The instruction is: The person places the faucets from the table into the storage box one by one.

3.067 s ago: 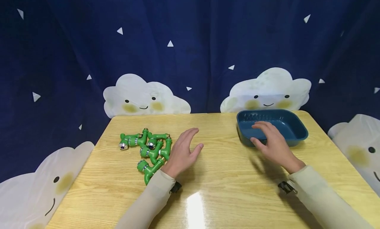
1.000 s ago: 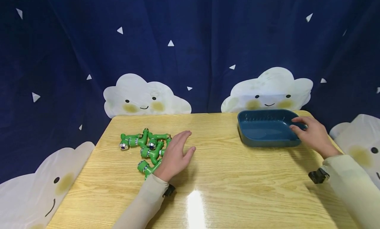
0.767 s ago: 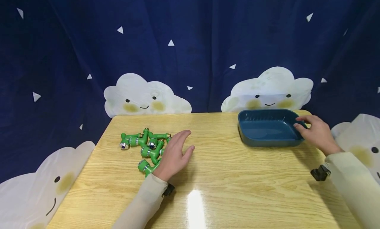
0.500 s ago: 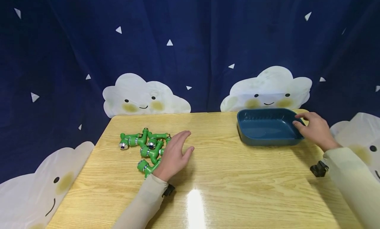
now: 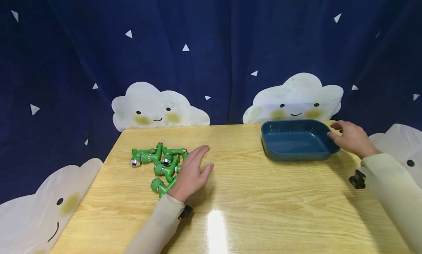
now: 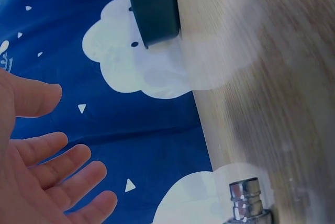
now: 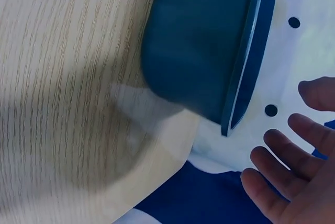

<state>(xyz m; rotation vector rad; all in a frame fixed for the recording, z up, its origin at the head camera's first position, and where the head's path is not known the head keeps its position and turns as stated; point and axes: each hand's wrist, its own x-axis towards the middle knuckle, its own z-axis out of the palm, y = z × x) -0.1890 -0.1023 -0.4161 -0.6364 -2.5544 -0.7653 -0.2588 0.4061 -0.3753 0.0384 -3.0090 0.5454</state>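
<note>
My left hand (image 5: 191,173) hovers over the left half of the table, fingers extended and thumb apart, holding nothing. Left of it, partly covered by it in the head view, lies a cluster of several green taps (image 5: 150,157) with chrome parts. A ribbed metal tap end (image 6: 246,198) shows at the bottom of the left wrist view. A dark blue plastic basin (image 5: 298,157) stands at the back right. Just off its right end is my right hand (image 5: 354,138), fingers loosely bent and thumb near the rim. In the right wrist view a gap shows between those fingers and the basin.
The light wooden table (image 5: 250,195) ends at the back against a navy curtain (image 5: 211,45) with white clouds and triangles. At the back right the basin sits close to the table's edge. A bright light reflection (image 5: 217,228) lies on the wood near the front.
Over three seconds my right hand has gone from above the basin to its right end, and lately a little outward from the rim. My left hand has shifted slightly left.
</note>
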